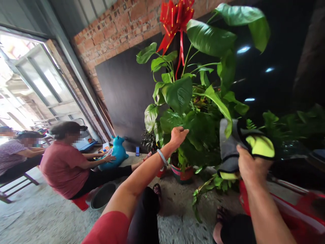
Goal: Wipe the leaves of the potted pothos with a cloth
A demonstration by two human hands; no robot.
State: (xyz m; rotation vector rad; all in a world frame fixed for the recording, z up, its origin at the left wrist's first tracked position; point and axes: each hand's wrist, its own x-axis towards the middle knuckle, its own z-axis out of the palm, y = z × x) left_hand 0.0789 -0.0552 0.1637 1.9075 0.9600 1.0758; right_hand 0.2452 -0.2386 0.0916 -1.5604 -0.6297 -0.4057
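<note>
A large potted plant point(177, 96) with broad green leaves stands in front of me, a red ribbon bow point(175, 18) near its top. My left hand point(179, 136), a pale bangle on its wrist, reaches into the foliage with the fingers pinched closed at a leaf point(200, 130); the exact grip is partly hidden. In my right hand point(252, 166) is a grey and yellow-green cloth point(228, 144), bunched up and hanging beside the plant's right side. One drooping leaf overlaps the cloth's top. The plant's pot point(182, 173) rests on the floor below.
To the left a person in a red shirt point(62, 161) sits on a red stool point(80, 202), hands on a blue animal-shaped toy point(118, 150). A dark basin point(103, 196) stands by them. A phone point(137, 151) leans at the wall. Red plastic furniture point(286, 206) is at right.
</note>
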